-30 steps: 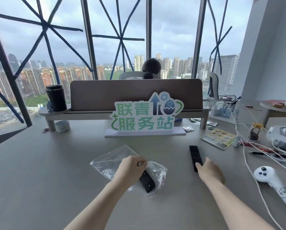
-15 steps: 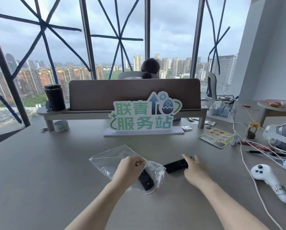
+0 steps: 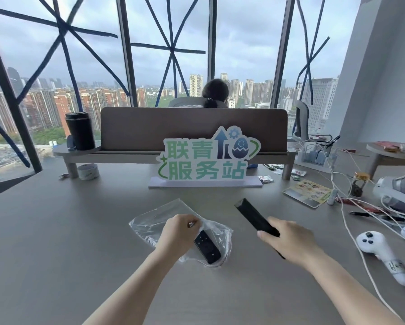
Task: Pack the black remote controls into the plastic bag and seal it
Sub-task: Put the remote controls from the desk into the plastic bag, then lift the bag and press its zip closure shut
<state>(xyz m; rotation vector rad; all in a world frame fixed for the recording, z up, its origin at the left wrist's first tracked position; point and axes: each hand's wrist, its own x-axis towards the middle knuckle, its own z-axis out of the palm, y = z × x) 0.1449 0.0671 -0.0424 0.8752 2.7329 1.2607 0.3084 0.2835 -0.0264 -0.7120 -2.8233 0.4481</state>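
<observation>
Plastic bag [image 3: 164,219] lies on the desk [image 3: 56,242] with one black remote [image 3: 207,247] already inside; your left hand [image 3: 179,233] pinches its mouth. Your right hand [image 3: 288,240] grips the second remote [image 3: 255,218], raised and tilted just beside the bag.

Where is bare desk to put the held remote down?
Bare desk left of the plastic bag, and the strip between bag and sign. Crowded to the right: cables, white controller, headset.
</observation>
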